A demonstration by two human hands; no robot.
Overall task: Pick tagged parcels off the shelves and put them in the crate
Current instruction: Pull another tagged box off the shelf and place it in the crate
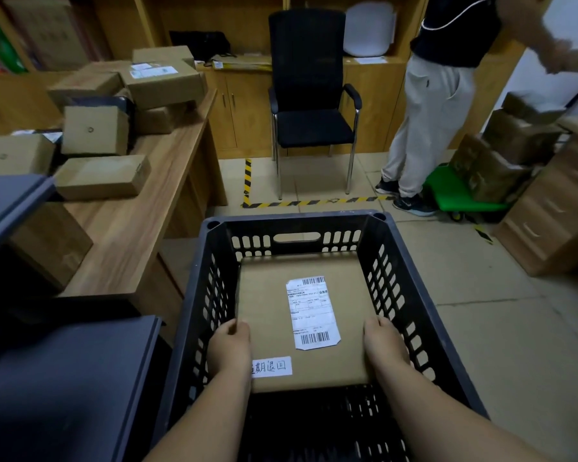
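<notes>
While both hands grip it, the left hand clasping the left edge and the right hand the right edge with fingers curled around the sides, a flat brown cardboard parcel sits inside the black slotted crate. Its broad face is up and its long axis runs near to far, the far edge close to the crate's far wall. A white shipping label with barcodes lies lengthwise right of centre, and a white handwritten tag sits at the near left corner, partly under the left wrist. To the left, a wooden worktop carries several brown boxes. Beyond the crate stands a black chair; far right, another person stands by a green trolley stacked with boxes.
</notes>
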